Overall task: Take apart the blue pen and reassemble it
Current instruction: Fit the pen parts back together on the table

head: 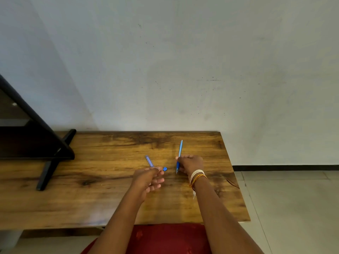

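Wood-grain tabletop (113,198) fills the lower half of the view, set against a pale, scuffed wall (183,61), with tiled floor (293,198) off to the right. Nearest the camera, red fabric (165,239) shows below the table's front edge, and two bare forearms reach forward over the wood. The left hand (148,178) is curled, its thumb and fingers pinched on a translucent blue pen piece (149,161) that slants up and to the left; the piece is blurred, so which part it is cannot be told. Just beside that hand's fingertips sits a small blue cap piece (165,169), though contact with the fingers is unclear. The right hand (190,165), with thread bands (197,176) at the wrist, is closed around the blue pen barrel (179,156), which stands nearly upright, tip down near the table. Farther back on the left, a dark stand (53,158) rests on the tabletop.
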